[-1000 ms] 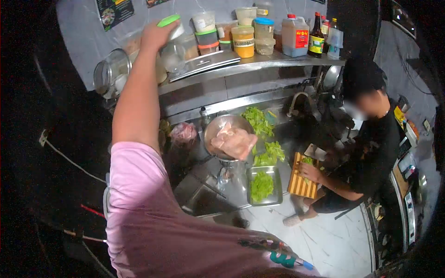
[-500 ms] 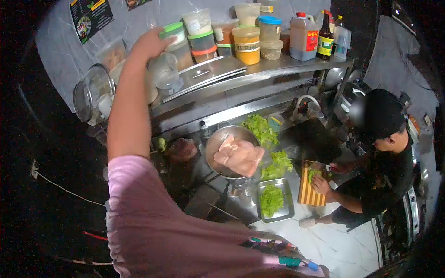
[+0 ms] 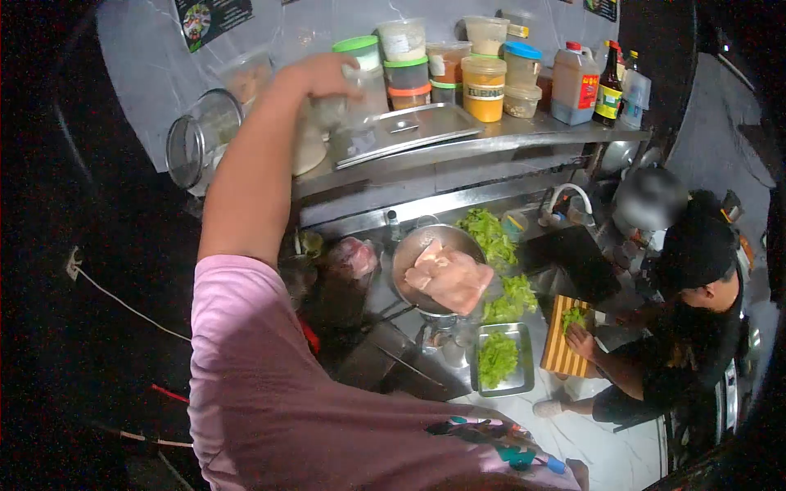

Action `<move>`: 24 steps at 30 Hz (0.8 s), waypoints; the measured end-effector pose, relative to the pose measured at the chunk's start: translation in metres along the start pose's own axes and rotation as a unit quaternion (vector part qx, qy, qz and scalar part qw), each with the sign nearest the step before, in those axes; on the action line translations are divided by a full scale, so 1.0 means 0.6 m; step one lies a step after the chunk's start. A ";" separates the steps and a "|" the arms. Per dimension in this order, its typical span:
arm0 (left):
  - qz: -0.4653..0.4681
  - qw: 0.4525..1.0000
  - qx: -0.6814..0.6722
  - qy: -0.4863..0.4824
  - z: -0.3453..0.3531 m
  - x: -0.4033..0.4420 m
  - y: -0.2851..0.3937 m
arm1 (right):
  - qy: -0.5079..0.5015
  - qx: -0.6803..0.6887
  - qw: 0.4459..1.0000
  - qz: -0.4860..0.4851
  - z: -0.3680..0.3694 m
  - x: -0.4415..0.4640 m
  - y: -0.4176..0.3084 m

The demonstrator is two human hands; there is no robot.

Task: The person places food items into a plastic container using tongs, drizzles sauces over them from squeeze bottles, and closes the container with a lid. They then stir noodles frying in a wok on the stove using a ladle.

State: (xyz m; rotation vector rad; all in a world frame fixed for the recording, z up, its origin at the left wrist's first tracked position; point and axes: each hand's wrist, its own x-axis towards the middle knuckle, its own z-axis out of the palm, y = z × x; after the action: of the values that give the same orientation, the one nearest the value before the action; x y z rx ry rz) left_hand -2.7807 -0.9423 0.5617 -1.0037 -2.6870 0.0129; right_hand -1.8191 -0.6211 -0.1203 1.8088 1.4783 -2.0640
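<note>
My left hand (image 3: 326, 75) reaches up to the shelf, slightly blurred. Its fingers curve forward and apart in front of the green-lidded tub (image 3: 355, 46), above a cloudy clear plastic container (image 3: 327, 114). Nothing is plainly held; whether the fingertips touch the tubs I cannot tell. Just right of the hand lies a flat steel lid (image 3: 417, 131). Stacked tubs with green and orange lids (image 3: 408, 74) stand behind it. My right hand is out of view.
Below the shelf (image 3: 491, 135), a steel bowl (image 3: 401, 282) holds raw chicken (image 3: 450, 278). Lettuce (image 3: 490, 237) lies beside it, and more is in a metal tray (image 3: 528, 372). At right, a co-worker (image 3: 696, 254) has a hand on greens on a striped cutting board (image 3: 557, 352).
The view has shifted, so the scene sits further right. My left hand has come off the green-lidded tub's side, its fingers now bent downward. The co-worker's hand stays on the greens.
</note>
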 end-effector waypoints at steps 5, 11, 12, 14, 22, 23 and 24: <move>-0.025 0.982 -0.174 0.077 -0.138 -0.071 -0.094 | 0.009 -0.002 1.000 0.006 0.029 -0.010 -0.026; -0.268 0.891 -0.346 0.119 -0.169 -0.130 -0.145 | 0.001 0.000 1.000 -0.002 0.044 -0.002 -0.037; -0.267 0.891 -0.346 0.122 -0.162 -0.126 -0.158 | 0.000 0.001 1.000 -0.005 0.045 -0.002 -0.038; -0.314 0.857 -0.406 0.038 -0.141 -0.097 -0.206 | 0.000 0.005 1.000 -0.008 0.047 -0.005 -0.034; -0.324 0.924 -0.142 0.147 -0.175 -0.067 -0.267 | -0.015 0.044 0.998 -0.047 0.030 -0.023 0.005; -0.299 0.918 -0.078 0.250 -0.162 -0.071 -0.252 | -0.028 0.056 0.996 -0.068 0.025 -0.023 0.012; -0.267 0.899 -0.016 0.346 -0.145 -0.079 -0.226 | -0.022 0.057 0.997 -0.048 0.008 -0.004 0.044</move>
State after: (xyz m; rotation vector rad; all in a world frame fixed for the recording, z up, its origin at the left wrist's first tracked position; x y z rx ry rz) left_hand -2.8114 -1.0830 0.6475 -0.1683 -2.1874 -0.4143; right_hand -1.8071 -0.6403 -0.1355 1.7490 1.4943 -2.2615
